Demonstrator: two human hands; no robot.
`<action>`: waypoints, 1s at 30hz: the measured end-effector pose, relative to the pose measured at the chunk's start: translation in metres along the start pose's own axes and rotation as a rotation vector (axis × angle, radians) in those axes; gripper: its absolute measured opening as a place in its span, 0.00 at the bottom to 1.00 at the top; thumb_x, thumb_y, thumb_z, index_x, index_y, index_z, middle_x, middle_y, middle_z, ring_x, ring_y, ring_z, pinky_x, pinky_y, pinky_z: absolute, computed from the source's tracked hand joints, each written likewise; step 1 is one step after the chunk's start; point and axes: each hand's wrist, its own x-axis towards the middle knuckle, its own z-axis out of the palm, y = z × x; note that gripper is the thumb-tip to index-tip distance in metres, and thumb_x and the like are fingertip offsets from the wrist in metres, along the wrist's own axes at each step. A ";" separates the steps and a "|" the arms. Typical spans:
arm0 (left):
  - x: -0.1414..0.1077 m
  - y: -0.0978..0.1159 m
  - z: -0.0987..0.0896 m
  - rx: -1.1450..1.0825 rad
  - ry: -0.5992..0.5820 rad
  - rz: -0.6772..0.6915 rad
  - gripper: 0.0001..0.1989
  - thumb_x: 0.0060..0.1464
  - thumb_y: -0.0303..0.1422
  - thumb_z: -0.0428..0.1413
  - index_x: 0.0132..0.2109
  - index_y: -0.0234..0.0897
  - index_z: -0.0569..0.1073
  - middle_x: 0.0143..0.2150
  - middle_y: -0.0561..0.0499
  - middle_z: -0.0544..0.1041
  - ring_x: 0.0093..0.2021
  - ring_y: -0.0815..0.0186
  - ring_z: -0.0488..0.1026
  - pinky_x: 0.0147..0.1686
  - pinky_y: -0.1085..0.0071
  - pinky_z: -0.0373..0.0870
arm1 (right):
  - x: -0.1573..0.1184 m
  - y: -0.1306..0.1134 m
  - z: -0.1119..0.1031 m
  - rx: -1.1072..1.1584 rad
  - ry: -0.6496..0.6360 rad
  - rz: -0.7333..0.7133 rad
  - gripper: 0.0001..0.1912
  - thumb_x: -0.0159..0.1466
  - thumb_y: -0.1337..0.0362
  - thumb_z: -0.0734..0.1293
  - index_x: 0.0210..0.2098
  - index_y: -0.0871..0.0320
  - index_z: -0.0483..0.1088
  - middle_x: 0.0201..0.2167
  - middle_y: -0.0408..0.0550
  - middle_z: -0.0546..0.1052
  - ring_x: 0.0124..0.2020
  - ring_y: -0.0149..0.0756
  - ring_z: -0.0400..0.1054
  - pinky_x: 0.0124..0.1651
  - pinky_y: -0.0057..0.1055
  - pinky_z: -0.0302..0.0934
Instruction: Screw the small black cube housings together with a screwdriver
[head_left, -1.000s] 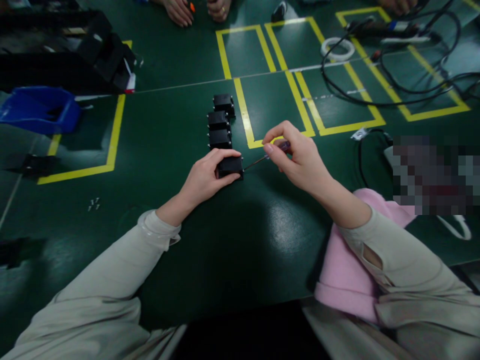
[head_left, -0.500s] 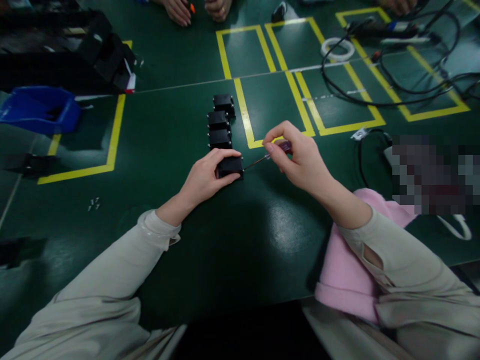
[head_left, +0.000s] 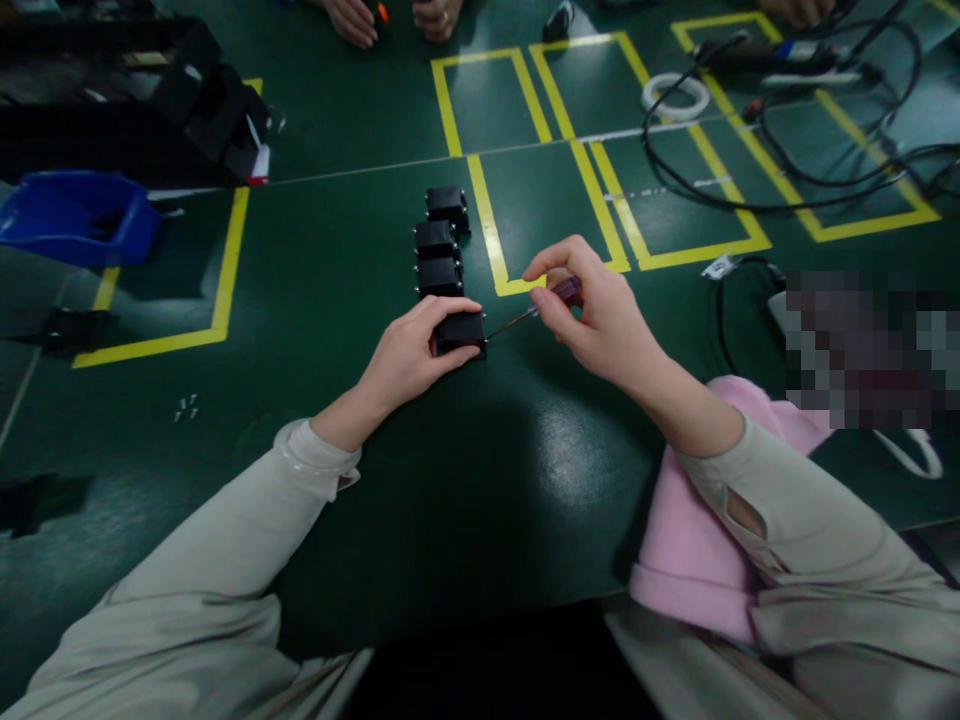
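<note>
With thumb and fingers, my left hand (head_left: 409, 350) grips a small black block (head_left: 460, 330) from its left side, on the green table. Screw heads show at the block's right end. My right hand (head_left: 592, 310) holds a screwdriver (head_left: 565, 291) with a dark purplish handle; its thin shaft slants down to the left, and the tip meets the screw at the block's lower right corner. Beyond the held block, three similar black blocks, the nearest of them (head_left: 439, 273) close to my left fingers, stand in a column with screws at their ends.
Several loose screws (head_left: 186, 407) lie at the left. A blue bin (head_left: 79, 218) and black parts (head_left: 202, 100) are farther back. Cables (head_left: 720, 205) and a white ring (head_left: 675, 98) lie at the right. Pink cloth (head_left: 697, 540) is under my right forearm. Another person's hands (head_left: 435, 18) are across the table.
My right hand's fingers have shifted slightly on the screwdriver handle, with the index finger a little higher and more extended. The left hand and the blocks stay in place.
</note>
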 end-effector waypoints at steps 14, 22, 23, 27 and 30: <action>0.000 -0.001 0.000 -0.001 0.006 0.020 0.22 0.59 0.38 0.61 0.60 0.40 0.71 0.56 0.48 0.76 0.55 0.58 0.74 0.55 0.64 0.69 | 0.000 0.001 0.000 0.015 0.003 -0.018 0.06 0.71 0.60 0.61 0.43 0.56 0.65 0.25 0.36 0.67 0.21 0.24 0.62 0.29 0.27 0.58; 0.000 0.000 0.000 0.003 0.000 0.014 0.22 0.60 0.39 0.60 0.60 0.40 0.71 0.56 0.47 0.76 0.56 0.57 0.74 0.56 0.62 0.69 | 0.000 0.002 0.002 0.000 0.023 0.003 0.09 0.71 0.57 0.62 0.39 0.55 0.65 0.25 0.36 0.67 0.22 0.24 0.63 0.30 0.28 0.58; 0.000 0.000 0.000 0.004 0.001 0.008 0.22 0.60 0.39 0.60 0.60 0.41 0.71 0.56 0.47 0.76 0.56 0.57 0.74 0.56 0.62 0.69 | 0.000 0.002 0.001 -0.003 0.024 0.001 0.08 0.71 0.57 0.61 0.41 0.55 0.65 0.25 0.36 0.67 0.23 0.25 0.63 0.31 0.28 0.58; 0.000 0.000 0.000 0.005 -0.002 0.001 0.23 0.59 0.39 0.60 0.60 0.41 0.71 0.56 0.47 0.76 0.56 0.57 0.74 0.55 0.62 0.70 | 0.000 0.001 0.000 -0.027 0.020 -0.013 0.08 0.71 0.58 0.61 0.44 0.55 0.65 0.27 0.37 0.67 0.23 0.26 0.63 0.32 0.29 0.60; 0.000 0.000 0.000 0.005 -0.002 0.009 0.22 0.60 0.39 0.60 0.60 0.41 0.71 0.56 0.47 0.76 0.55 0.57 0.74 0.55 0.62 0.69 | 0.000 0.000 0.000 -0.047 0.015 -0.013 0.08 0.71 0.57 0.61 0.41 0.55 0.65 0.25 0.37 0.66 0.22 0.25 0.61 0.30 0.28 0.58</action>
